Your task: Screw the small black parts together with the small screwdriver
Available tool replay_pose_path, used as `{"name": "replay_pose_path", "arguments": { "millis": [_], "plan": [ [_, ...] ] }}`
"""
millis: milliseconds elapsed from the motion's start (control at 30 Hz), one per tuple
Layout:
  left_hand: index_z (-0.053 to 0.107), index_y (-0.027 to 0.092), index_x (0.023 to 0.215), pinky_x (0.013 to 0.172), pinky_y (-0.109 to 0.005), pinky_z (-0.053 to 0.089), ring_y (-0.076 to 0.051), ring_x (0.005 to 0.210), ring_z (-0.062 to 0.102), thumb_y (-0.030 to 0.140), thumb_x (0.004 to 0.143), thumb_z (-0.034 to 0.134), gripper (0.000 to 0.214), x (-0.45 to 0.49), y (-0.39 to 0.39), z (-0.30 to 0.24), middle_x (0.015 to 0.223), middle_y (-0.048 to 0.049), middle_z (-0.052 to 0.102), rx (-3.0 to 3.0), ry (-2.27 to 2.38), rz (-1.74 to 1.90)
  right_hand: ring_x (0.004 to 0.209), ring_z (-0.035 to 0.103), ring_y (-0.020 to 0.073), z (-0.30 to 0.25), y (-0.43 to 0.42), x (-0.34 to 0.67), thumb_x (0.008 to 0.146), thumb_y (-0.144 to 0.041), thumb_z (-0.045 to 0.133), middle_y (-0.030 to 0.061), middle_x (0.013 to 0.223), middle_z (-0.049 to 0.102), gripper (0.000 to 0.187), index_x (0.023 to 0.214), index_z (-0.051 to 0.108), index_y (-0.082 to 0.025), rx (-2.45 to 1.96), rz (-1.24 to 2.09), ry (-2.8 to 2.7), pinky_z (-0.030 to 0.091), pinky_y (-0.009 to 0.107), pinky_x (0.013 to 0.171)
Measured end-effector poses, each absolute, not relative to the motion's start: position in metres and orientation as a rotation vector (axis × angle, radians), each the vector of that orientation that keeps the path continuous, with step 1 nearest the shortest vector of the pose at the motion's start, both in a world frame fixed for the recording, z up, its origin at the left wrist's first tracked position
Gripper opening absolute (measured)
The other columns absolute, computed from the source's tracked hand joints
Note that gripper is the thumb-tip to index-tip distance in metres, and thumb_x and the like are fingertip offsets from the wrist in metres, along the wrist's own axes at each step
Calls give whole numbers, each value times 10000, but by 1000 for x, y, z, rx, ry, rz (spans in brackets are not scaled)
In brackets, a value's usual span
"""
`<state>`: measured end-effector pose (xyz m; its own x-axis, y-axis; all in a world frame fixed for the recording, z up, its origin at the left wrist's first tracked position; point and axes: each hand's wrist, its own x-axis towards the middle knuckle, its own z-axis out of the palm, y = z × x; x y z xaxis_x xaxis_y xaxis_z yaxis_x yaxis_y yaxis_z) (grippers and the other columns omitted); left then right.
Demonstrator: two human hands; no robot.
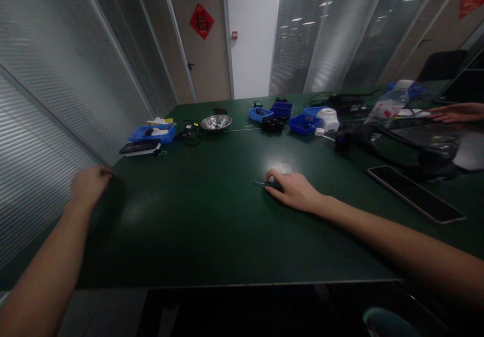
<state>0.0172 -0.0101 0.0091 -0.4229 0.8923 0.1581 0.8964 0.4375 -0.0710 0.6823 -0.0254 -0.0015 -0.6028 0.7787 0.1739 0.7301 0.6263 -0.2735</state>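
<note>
Your right hand [293, 190] closes over small dark thin-tipped tool [273, 185] on dark green table [212, 226]; left hand [88, 185] curled at edge, grip unclear.

The wide flat tabletop [212, 236] is a deep, plain green all over. My slim black-handled tool [265, 184] shows a silvery tip. At eleven o'clock the round metal bowl [216, 122] gleams silver; rectangular plastic trays [302, 124] at ten and one are bright blue. At twelve, a red diamond-shaped paper [201, 21] marks the beige door [207, 69].

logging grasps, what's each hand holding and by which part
Right hand grips a small dark metal-tipped tool by its handle; left hand just curls over the green table edge.
</note>
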Motion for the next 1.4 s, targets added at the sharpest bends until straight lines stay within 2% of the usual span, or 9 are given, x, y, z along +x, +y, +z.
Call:
{"name": "replay_pose_path", "arguments": {
  "millis": [233,700,800,967,1067,1133,1233,1400],
  "plan": [
    [709,135,1255,836,-373,481,-322,1015,609,384,953,522,433,22,-10,11,1179,-157,701,-1540,-2504,-21,713,655,218,-3,-26,682,1015,-424,541,52,889,719,305,1248,537,-227,-1224,242,-2573,434,327,657],
    [728,78,1222,862,-435,499,-391,1076,640,300,888,574,429,35,-12,16,1188,-232,704,-1572,-2544,-16,710,653,219,0,-29,679,1018,-429,535,40,856,698,300,1239,539,-225,-1238,212,-2583,426,321,651],
    [711,67,1248,892,-394,484,-357,1084,652,259,885,592,427,32,-12,19,1190,-204,721,-1621,-2550,-67,704,648,215,-1,-29,680,1018,-432,535,44,861,705,302,1240,538,-226,-1227,223,-2578,429,321,651],
    [681,77,1290,838,-311,500,-257,991,696,269,906,639,431,42,-2,25,1112,-125,769,-1791,-2628,-217,682,638,211,-5,-28,680,1018,-438,528,36,831,702,303,1234,537,-226,-1248,189,-2574,413,312,627],
    [640,140,1363,889,-280,523,-205,1041,700,295,913,659,476,86,4,18,1194,-80,757,-2067,-2583,-359,684,643,213,-7,-28,679,1014,-434,530,38,832,706,308,1240,537,-225,-1243,183,-2573,418,315,633],
    [656,222,1354,916,-296,544,-205,1070,702,356,911,668,463,138,3,11,1245,-50,738,-2313,-2469,-481,692,647,216,-6,-29,679,1014,-433,530,45,845,713,315,1248,536,-223,-1227,204,-2572,431,319,640],
    [720,280,1262,931,-401,557,-253,1082,695,367,941,646,340,235,-11,5,1234,-79,716,-2886,-1934,-794,717,658,217,-4,-32,678,1020,-435,522,54,889,724,317,1259,529,-227,-1179,255,-2580,449,320,651],
    [699,296,1268,858,-381,553,-203,1000,665,237,978,629,303,364,-35,-2,1133,-101,675,-3308,-1158,-975,718,650,209,-1,-35,677,1013,-401,526,51,897,719,299,1254,524,-224,-1149,242,-2605,432,315,659]
  ]
}}
